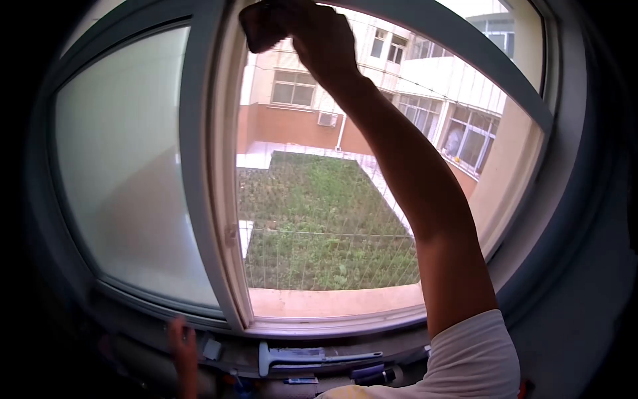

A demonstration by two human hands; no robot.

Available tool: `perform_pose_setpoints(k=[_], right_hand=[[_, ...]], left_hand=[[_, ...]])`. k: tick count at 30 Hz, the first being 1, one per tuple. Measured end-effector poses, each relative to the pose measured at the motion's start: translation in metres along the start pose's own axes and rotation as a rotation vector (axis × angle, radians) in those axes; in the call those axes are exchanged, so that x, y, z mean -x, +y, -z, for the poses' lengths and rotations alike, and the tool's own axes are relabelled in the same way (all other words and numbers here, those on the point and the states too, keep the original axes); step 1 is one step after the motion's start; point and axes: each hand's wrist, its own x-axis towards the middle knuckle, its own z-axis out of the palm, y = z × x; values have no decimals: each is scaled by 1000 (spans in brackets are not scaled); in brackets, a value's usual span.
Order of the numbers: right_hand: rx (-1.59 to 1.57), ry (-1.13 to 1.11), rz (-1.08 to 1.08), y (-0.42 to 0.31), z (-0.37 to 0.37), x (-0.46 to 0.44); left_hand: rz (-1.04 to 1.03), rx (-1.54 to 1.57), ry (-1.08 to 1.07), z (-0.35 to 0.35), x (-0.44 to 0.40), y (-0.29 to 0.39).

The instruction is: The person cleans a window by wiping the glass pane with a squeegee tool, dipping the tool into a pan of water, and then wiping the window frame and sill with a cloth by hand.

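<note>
My right hand (316, 33) is raised to the top of the window, its fingers closed round a dark object (262, 28) with a bristly lower edge, by the upper left corner of the clear opening. That object is too dark to name for certain. Low at the left, my left hand (181, 334) is near the sill, blurred, its fingers upward and apart, with nothing seen in it. A pale squeegee (292, 358) with a long handle lies on the sill to the right of my left hand.
A frosted pane (126, 173) fills the left of the window frame (199, 159). Thin wires cross the opening, with grass (325, 219) and a building outside. Beside the squeegee sit a small grey block (212, 349), a blue bottle (242, 386) and dark items (375, 376).
</note>
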Motion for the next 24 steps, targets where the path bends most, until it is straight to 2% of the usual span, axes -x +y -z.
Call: perform_pose_setpoints(k=[1, 3, 4, 6, 7, 8, 9, 10, 11, 13, 14, 16, 17, 18, 19, 20, 21, 22, 23, 24], right_hand=[[95, 32, 84, 4, 19, 3], [196, -54, 0, 42, 41, 37], [52, -145, -120, 47, 71, 50], [310, -187, -143, 75, 122, 80], [269, -240, -247, 78, 153, 89], [444, -272, -310, 81, 181, 100], [535, -268, -339, 99, 213, 120], [833, -208, -323, 125, 246, 154], [852, -172, -372, 141, 279, 172], [844, -3, -746, 156, 323, 192], [961, 13, -947, 156, 331, 190], [1062, -7, -1005, 161, 321, 187], [1136, 56, -715, 166, 306, 190], [1001, 80, -600, 160, 287, 178], [955, 23, -662, 137, 262, 162], [911, -16, -485, 140, 244, 162], [754, 43, -379, 139, 220, 156], [658, 81, -382, 112, 182, 142], [628, 13, -376, 99, 158, 131], [484, -15, -481, 82, 136, 123]], left_hand=[[-222, -220, 71, 6, -52, 54], [-413, -138, 229, -8, -136, 124], [-554, -168, 327, -15, -169, 150], [-537, -96, 485, -46, -212, 186], [-494, -102, 559, -58, -220, 194], [-449, -104, 634, -68, -227, 199], [-447, -135, 660, -73, -229, 197], [-442, -166, 685, -74, -227, 195], [-434, -157, 681, -75, -225, 196], [-433, -136, 676, -77, -222, 193], [-434, -120, 671, -78, -221, 192], [-448, -118, 686, -81, -223, 189], [-445, -112, 687, -81, -222, 188], [-443, -103, 690, -82, -222, 188], [-434, -102, 690, -82, -222, 187], [-437, -119, 696, -81, -223, 185], [-442, -137, 700, -81, -224, 185], [-448, -154, 703, -82, -225, 185], [-436, -140, 690, -81, -223, 187], [-428, -132, 680, -82, -224, 187]])
